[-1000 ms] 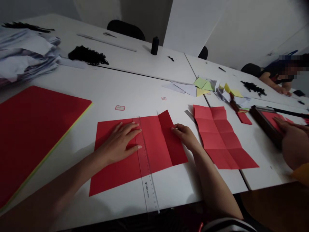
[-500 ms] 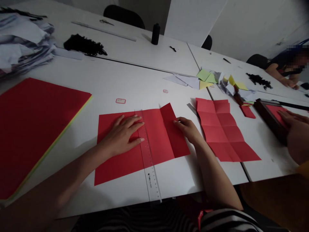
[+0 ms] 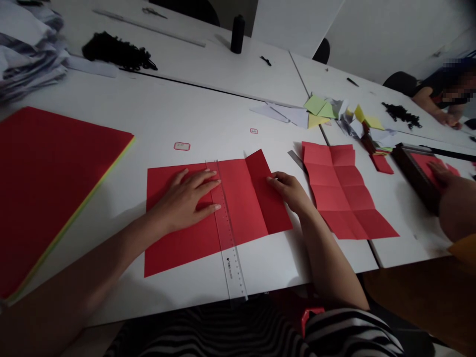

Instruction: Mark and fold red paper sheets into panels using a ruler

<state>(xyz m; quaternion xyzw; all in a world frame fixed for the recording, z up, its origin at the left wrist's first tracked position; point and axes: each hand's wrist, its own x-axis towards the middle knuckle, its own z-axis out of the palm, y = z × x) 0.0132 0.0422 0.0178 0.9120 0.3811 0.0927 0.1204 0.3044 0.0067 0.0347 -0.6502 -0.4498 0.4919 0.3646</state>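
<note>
A sheet of red paper (image 3: 241, 198) lies before me, its right part bent up along a crease. Across it runs a clear plastic ruler (image 3: 233, 270), its lower end reaching to the table's front edge. My left hand (image 3: 189, 201) is spread flat, pressing on the paper with fingertips on the ruler. At the paper's right edge, my right hand (image 3: 286, 188) pinches the raised flap between thumb and fingers. A second red sheet (image 3: 344, 193), creased into a grid of panels, rests to the right, partly over a metal ruler (image 3: 296, 159).
A stack of red paper (image 3: 63, 183) with a yellow-green edge covers the left. Paper scraps (image 3: 316, 106), black cord (image 3: 117, 52) and a black bottle (image 3: 238, 34) stand farther back. On the right, a co-worker's hand (image 3: 442, 176) rests on red paper at a dark box (image 3: 414, 171).
The view has tilted slightly, so everything sits a little higher in the picture. My hands, the ruler and the paper keep their places. The co-worker's hand at the box has shifted.
</note>
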